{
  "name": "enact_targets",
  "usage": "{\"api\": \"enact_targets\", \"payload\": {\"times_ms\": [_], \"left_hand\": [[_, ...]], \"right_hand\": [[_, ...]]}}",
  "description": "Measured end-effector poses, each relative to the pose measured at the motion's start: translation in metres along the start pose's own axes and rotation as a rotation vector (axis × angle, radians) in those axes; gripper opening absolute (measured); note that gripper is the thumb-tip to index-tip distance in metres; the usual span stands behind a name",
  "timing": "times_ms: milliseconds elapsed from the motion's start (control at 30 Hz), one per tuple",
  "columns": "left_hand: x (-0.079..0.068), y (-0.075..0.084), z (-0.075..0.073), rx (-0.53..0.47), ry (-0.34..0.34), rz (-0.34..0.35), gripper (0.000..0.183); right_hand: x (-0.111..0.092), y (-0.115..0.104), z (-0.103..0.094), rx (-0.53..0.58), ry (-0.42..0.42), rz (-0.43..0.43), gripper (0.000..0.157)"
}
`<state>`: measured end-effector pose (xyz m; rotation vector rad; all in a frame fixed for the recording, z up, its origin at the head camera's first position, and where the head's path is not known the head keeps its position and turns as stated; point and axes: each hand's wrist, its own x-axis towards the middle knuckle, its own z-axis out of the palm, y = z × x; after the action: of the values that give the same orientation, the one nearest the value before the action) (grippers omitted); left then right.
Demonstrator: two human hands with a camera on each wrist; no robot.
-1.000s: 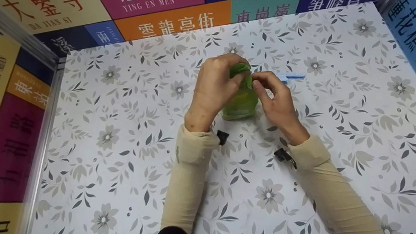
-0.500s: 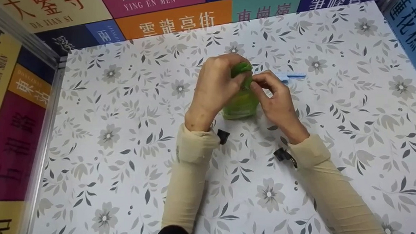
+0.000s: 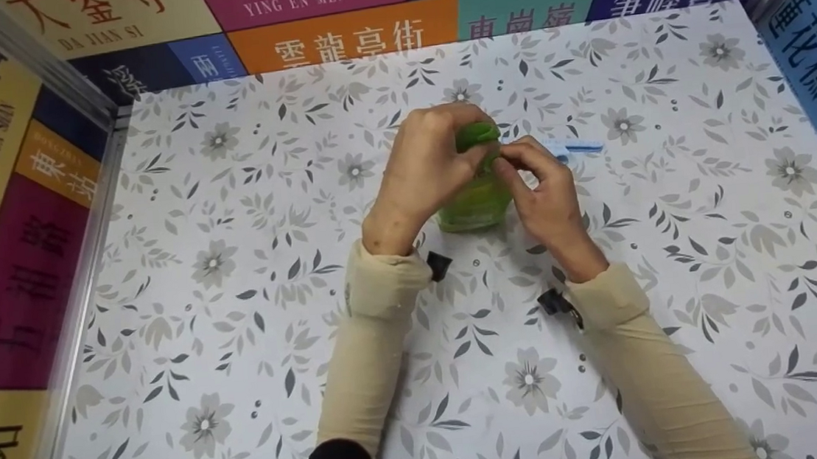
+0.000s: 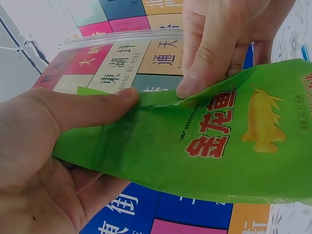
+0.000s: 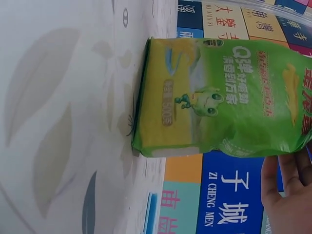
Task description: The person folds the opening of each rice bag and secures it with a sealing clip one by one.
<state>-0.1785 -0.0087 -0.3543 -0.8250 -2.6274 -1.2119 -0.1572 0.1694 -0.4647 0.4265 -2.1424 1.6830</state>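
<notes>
A green food bag, printed with a golden fish and red characters, stands upright on the table. My left hand pinches its top from the left, thumb in front and fingers behind, as the left wrist view shows. There the top of the bag looks flattened and creased. My right hand pinches the bag's right edge just below the top, its thumb beside the crease. In the right wrist view the lower bag looks full, and its base rests on the table.
A light-blue plastic strip, perhaps a clip, lies behind my right hand. The table has a floral cover. Panels with printed characters stand along its back and sides. A small black camera sits at my left wrist.
The green flap at the bag's top has turned slightly and shows a bit more beside my left hand. Both hands keep their hold and have barely moved.
</notes>
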Motion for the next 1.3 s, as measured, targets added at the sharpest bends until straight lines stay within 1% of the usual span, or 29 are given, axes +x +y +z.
{"api": "enact_targets", "payload": {"times_ms": [167, 267, 400, 500, 567, 700, 767, 867, 933, 967, 1100, 1300], "left_hand": [[-0.001, -0.002, 0.001, -0.02, 0.017, 0.025, 0.006], [-0.002, -0.004, 0.001, -0.031, 0.019, 0.025, 0.005], [-0.004, -0.005, 0.0, -0.045, 0.023, 0.013, 0.005], [-0.004, -0.006, 0.0, -0.057, 0.03, 0.008, 0.004], [-0.004, -0.006, 0.0, -0.067, 0.036, 0.012, 0.004], [-0.003, -0.006, 0.001, -0.082, 0.037, 0.01, 0.004], [-0.003, -0.006, 0.0, -0.088, 0.029, -0.011, 0.008], [-0.002, -0.008, 0.0, -0.107, 0.018, -0.062, 0.023], [-0.002, -0.009, 0.0, -0.122, 0.007, -0.088, 0.026], [-0.001, -0.009, 0.0, -0.132, -0.001, -0.096, 0.026], [0.0, -0.011, 0.001, -0.155, -0.005, -0.074, 0.013], [0.002, -0.01, 0.004, -0.194, 0.057, -0.046, 0.009]], "right_hand": [[-0.001, -0.004, 0.003, -0.07, 0.048, -0.03, 0.015], [-0.001, -0.003, 0.005, -0.084, 0.06, -0.054, 0.015], [-0.002, -0.002, 0.004, -0.055, 0.047, -0.074, 0.01], [-0.002, -0.001, 0.003, -0.027, 0.037, -0.079, 0.013], [-0.002, -0.002, 0.002, -0.019, 0.043, -0.076, 0.014], [0.0, -0.004, 0.001, -0.012, 0.065, -0.074, 0.009], [0.0, -0.005, 0.001, -0.014, 0.074, -0.077, 0.007], [0.0, -0.006, 0.001, -0.024, 0.077, -0.086, 0.007], [0.0, -0.006, 0.001, -0.026, 0.075, -0.089, 0.007], [0.0, -0.006, 0.001, -0.025, 0.073, -0.089, 0.007], [0.001, -0.006, -0.002, -0.023, 0.067, -0.092, 0.009], [0.003, -0.005, -0.006, -0.032, 0.064, -0.092, 0.007]]}}
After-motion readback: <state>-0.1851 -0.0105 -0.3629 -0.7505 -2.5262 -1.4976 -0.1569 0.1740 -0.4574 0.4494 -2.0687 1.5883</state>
